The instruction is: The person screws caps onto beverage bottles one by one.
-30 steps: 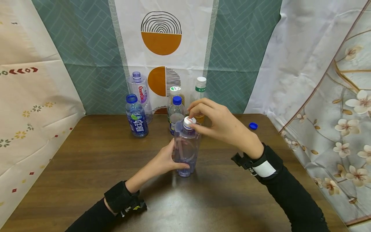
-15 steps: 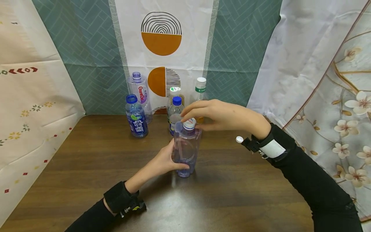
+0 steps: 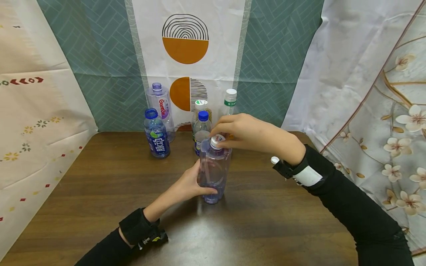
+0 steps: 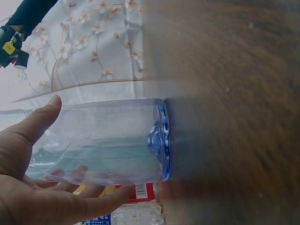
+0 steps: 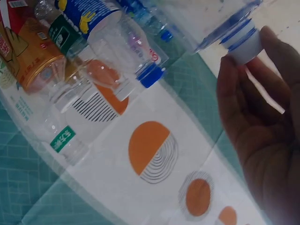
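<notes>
In the head view a clear, purple-tinted plastic bottle (image 3: 213, 171) stands upright on the table. My left hand (image 3: 193, 181) grips its lower part, with the thumb on the near side. The left wrist view shows the fingers of that hand (image 4: 42, 187) round the bottle wall and the bottle's base (image 4: 161, 140) close to the tabletop. My right hand (image 3: 253, 131) is over the bottle top and pinches the white cap (image 3: 217, 140) on its neck. In the right wrist view thumb and fingers lie on opposite sides of the cap (image 5: 246, 47).
Behind and to the left stand an uncapped blue bottle (image 3: 157, 138) and a tall uncapped clear bottle (image 3: 161, 101). A blue-capped bottle (image 3: 202, 129) and a white-capped bottle (image 3: 230, 101) stand just behind the hands. A small white cap (image 3: 274, 160) lies by the right wrist.
My right hand first loosened and swung its wrist right, off the cap, then came back and took the cap again. The left hand and bottle stayed put. The blue cap is now hidden.
</notes>
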`<state>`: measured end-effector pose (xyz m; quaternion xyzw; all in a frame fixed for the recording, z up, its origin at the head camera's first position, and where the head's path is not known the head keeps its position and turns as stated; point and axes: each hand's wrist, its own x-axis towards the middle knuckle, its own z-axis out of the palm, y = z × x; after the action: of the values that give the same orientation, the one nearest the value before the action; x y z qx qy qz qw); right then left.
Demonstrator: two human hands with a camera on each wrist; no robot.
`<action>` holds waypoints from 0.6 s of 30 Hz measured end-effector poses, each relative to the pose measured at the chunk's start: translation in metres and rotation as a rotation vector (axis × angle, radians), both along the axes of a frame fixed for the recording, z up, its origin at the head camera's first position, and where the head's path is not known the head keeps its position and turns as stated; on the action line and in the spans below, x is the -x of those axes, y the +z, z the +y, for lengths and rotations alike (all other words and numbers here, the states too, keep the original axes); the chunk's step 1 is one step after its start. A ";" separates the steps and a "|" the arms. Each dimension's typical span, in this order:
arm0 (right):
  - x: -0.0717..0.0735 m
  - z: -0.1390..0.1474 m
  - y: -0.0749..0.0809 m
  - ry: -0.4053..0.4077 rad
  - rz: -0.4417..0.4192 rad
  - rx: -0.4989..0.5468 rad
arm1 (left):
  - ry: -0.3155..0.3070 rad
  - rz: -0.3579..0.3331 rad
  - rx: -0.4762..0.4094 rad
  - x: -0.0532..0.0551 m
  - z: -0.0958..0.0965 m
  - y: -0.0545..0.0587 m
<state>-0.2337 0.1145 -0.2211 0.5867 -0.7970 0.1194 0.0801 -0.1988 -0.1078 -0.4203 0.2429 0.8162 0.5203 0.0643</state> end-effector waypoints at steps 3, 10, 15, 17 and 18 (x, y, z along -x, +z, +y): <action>-0.004 -0.002 0.000 -0.047 0.015 0.004 | 0.001 0.008 0.001 0.000 0.000 0.000; -0.006 -0.004 0.001 -0.077 0.002 -0.001 | 0.000 0.020 -0.001 0.000 0.000 -0.001; -0.004 -0.001 0.004 -0.033 -0.024 -0.034 | -0.006 0.027 -0.004 0.000 0.000 -0.002; -0.003 0.001 0.006 -0.006 -0.046 -0.064 | -0.005 0.027 -0.002 0.001 0.000 -0.002; -0.001 0.002 0.007 0.010 -0.060 -0.078 | -0.004 0.025 -0.001 0.001 0.000 -0.002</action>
<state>-0.2325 0.1164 -0.2138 0.5897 -0.8000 0.1060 0.0326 -0.1994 -0.1080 -0.4221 0.2512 0.8162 0.5173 0.0551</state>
